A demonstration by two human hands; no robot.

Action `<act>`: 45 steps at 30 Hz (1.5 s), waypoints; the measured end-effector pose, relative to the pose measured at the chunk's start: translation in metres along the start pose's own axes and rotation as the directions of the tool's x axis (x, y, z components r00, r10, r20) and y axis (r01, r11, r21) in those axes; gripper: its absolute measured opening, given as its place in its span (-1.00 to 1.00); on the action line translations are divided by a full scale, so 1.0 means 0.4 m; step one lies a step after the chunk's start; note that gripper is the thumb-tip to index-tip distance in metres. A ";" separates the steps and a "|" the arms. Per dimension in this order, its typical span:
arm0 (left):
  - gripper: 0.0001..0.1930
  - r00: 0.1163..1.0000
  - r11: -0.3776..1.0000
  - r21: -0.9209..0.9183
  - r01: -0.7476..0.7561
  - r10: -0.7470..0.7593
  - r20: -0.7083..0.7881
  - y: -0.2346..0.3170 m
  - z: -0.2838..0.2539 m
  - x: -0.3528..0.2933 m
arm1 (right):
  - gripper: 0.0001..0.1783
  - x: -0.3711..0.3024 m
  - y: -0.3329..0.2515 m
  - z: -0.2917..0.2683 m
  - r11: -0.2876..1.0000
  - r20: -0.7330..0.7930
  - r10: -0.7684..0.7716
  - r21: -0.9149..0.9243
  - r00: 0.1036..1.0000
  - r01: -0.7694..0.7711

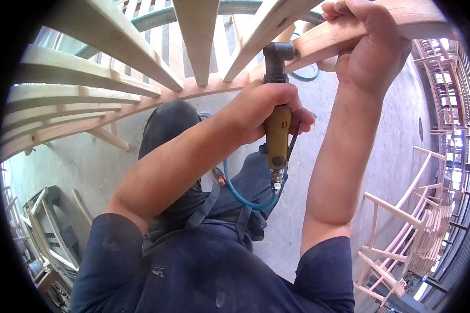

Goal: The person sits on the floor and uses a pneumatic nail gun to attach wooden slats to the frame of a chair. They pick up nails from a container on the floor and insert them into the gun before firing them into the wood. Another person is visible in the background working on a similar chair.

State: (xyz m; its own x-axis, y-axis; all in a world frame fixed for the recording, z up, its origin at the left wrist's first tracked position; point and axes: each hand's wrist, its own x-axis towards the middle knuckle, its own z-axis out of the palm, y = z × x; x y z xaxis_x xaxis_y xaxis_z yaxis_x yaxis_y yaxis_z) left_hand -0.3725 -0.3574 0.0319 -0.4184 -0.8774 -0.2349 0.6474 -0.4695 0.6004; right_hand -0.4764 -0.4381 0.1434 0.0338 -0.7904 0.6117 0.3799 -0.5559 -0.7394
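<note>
My left hand (269, 109) is wrapped round a right-angle air drill (278, 136) with an olive body and a black angled head. The head sits against the inner side of a curved wooden rail (326, 41); any bit at the contact is too small to make out. At the upper right, my right hand (373, 44) grips that rail, fingers curled over it. Pale wooden slats (196, 36) fan out from another curved rail (209, 89), just beyond the left hand. A teal air hose (240, 197) loops from the tool's lower end across my lap.
Bare wooden frames (397, 211) and stacked wooden parts (428, 240) stand at the right. More wooden frames (49, 224) lie at the lower left. Grey concrete floor (109, 172) shows around my legs. Behind the slats runs a grey-green curved tube (154, 20).
</note>
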 end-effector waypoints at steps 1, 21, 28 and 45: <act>-0.83 1.000 1.000 -0.017 -0.008 0.008 -0.004 -0.001 0.001 -0.001 | -0.81 0.002 0.002 -0.001 1.000 0.013 -0.008 0.001 1.000 0.008; -0.79 0.997 0.999 -0.011 0.052 -0.051 0.059 0.017 -0.016 0.005 | -0.77 -0.007 0.028 -0.006 0.994 0.041 -0.108 0.039 0.993 0.107; -0.78 0.996 0.995 0.091 0.042 -0.049 0.078 0.014 -0.038 0.010 | -0.85 -0.007 0.015 0.007 0.995 0.067 -0.096 0.004 0.993 0.096; -0.82 1.000 0.999 0.045 -0.014 0.014 -0.004 -0.006 -0.021 0.008 | -0.86 0.008 0.019 -0.006 0.989 0.035 0.039 0.143 0.999 -0.044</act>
State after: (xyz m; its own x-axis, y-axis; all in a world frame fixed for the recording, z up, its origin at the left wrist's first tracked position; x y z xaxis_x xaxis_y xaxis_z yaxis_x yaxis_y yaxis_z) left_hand -0.3700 -0.3599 0.0236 -0.4070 -0.8841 -0.2295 0.6235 -0.4525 0.6376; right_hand -0.4755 -0.4453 0.1391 0.0809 -0.8022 0.5915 0.5064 -0.4780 -0.7176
